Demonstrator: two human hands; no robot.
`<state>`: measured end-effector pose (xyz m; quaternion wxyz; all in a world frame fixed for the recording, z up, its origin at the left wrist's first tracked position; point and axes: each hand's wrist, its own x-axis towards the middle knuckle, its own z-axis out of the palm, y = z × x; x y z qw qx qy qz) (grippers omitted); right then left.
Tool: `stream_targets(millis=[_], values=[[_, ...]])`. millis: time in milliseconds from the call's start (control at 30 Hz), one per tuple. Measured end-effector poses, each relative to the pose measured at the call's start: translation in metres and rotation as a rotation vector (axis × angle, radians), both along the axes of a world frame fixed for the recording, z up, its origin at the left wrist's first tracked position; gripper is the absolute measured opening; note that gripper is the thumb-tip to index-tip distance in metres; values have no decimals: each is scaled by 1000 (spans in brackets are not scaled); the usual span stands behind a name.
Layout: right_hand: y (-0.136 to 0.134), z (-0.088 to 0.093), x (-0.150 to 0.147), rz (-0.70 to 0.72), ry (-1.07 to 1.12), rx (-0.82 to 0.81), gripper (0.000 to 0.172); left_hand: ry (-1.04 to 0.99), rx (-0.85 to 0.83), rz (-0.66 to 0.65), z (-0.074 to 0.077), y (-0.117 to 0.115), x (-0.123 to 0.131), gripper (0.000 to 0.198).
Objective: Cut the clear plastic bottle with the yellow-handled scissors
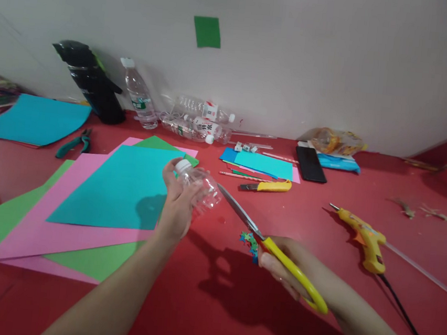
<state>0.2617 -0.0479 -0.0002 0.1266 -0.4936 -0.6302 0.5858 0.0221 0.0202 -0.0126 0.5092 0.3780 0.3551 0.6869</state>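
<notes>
My left hand (178, 202) is closed around a clear plastic bottle (208, 191) with a white cap, held tilted above the red table. The cap points up and to the left, toward my fingers. In my right hand (289, 263) are yellow-handled scissors (296, 274), their blades nearly together and angled toward the bottle. The blade tips come close to the bottle's lower end; whether they touch it I cannot tell. Small coloured paper stars (250, 242) lie by my right hand, partly hidden behind it. Left of the bottle lies a blue paper sheet (114, 188) over pink and green ones.
A yellow glue gun (363, 236) with a trailing cord lies at right. Behind my hands are a utility knife (267, 186), a black phone (311, 164) and paper strips (265, 164). Several plastic bottles (195, 128), a black flask (92, 86) and pliers (74, 143) sit farther back.
</notes>
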Motion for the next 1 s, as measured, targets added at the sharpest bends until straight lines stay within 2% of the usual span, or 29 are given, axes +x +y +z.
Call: stream_targets(millis=[100,233,600,833,1000], values=[[1,4,-3,14,-41,33,55,-79,2,-50,1,-4,1,57],[1,5,-5,28,-55,67,54,-114,-24,-55,-2,-2,1,53],[1,3,-3,38,-34,63,54,-15,-91,43,-1,2,4,53],[1,6,3,136,22,151,53,-108,-145,136,-1,9,-2,50],[0,12,-2,144,17,115,58,-129,-151,127,-5,9,-2,51]])
